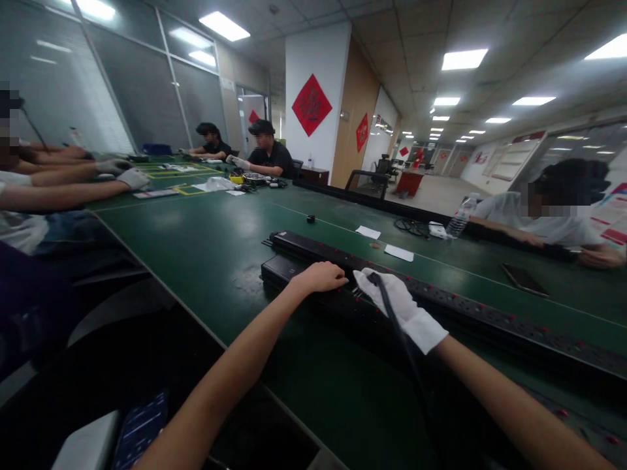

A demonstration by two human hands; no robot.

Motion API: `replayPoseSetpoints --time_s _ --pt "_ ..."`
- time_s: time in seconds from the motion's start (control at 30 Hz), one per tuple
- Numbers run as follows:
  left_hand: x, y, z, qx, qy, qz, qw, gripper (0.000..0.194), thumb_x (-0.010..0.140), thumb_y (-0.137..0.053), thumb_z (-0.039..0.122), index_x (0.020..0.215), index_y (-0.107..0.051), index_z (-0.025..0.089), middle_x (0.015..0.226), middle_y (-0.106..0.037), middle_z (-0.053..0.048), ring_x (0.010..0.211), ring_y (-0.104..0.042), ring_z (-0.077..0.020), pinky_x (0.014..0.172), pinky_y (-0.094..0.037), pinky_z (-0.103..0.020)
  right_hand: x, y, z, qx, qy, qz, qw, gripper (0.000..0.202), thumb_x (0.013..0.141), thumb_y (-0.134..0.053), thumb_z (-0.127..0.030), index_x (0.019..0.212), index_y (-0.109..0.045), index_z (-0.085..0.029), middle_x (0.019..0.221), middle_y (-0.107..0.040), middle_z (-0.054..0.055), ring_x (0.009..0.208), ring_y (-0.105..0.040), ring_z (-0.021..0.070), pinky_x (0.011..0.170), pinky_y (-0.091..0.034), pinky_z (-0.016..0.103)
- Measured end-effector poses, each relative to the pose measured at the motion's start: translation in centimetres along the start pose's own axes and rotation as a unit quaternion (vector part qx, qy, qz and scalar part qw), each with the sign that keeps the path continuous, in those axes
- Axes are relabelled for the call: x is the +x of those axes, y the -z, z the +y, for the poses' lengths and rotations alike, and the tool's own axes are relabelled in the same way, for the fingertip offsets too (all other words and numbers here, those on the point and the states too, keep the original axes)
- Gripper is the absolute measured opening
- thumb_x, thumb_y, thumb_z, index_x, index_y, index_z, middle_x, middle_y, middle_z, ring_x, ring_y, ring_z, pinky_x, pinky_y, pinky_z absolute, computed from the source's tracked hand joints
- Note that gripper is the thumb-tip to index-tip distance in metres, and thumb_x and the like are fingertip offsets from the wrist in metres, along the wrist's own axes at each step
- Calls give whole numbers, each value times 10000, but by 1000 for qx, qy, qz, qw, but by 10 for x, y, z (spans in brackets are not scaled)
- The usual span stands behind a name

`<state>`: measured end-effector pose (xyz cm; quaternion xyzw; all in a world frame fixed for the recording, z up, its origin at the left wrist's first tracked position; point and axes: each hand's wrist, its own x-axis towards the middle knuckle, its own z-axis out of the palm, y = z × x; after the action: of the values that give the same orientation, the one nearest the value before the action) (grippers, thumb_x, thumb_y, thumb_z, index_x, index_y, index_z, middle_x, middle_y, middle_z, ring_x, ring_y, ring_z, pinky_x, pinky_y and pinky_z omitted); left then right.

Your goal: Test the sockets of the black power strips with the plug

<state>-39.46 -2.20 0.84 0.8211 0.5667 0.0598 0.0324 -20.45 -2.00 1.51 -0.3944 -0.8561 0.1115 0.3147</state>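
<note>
My left hand, bare, lies over the near black power strip with its fingers curled down around the strip's edge. Just to its right, my right hand wears a white glove and pinches a black plug. The plug's metal prongs point down toward the near strip; whether they touch its sockets I cannot tell. From the plug a black cable runs down toward me. Behind both hands lies a second long black power strip, dotted with red parts.
On the green table lie white paper slips, a small black object, a coiled cable, a water bottle and a phone. A person sits across at right; several others sit farther left.
</note>
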Motion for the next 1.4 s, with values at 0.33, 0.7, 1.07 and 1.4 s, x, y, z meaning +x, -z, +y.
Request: replayPoseSetpoints --time_s 0.33,0.7,1.07,1.4 --pt "2 -3 -9 15 -2 -39 999 294 863 -507 327 1101 -522 155 1093 -548 -72 950 -558 -180 801 -477 -378 26 0 -37 -256 159 -146 942 391 831 -382 -538 760 -580 -208 603 -612 29 534 -524 135 512 -242 251" --pt "3 -4 -5 6 -8 -45 999 296 867 -499 333 1097 -523 148 1083 -553 -73 936 -561 -177 797 -478 -382 -12 -14 -48 -292 169 -109 935 403 878 -298 -508 1052 -505 -209 780 -657 58 620 -580 172 519 -277 262" --pt "2 0 0 20 -1 -38 999 281 865 -503 334 1073 -534 147 1049 -565 -66 908 -570 -167 777 -485 -364 13 -12 -28 -184 286 -142 930 307 811 -448 -489 768 -544 -200 664 -602 -2 592 -527 108 545 -305 218" --pt "3 2 3 21 1 18 1000 194 846 -422 235 879 -607 187 937 -641 -72 892 -590 -202 738 -433 -298 2 -21 -20 -117 247 -100 957 285 811 -457 -477 866 -542 -211 767 -626 12 697 -548 136 622 -345 237"
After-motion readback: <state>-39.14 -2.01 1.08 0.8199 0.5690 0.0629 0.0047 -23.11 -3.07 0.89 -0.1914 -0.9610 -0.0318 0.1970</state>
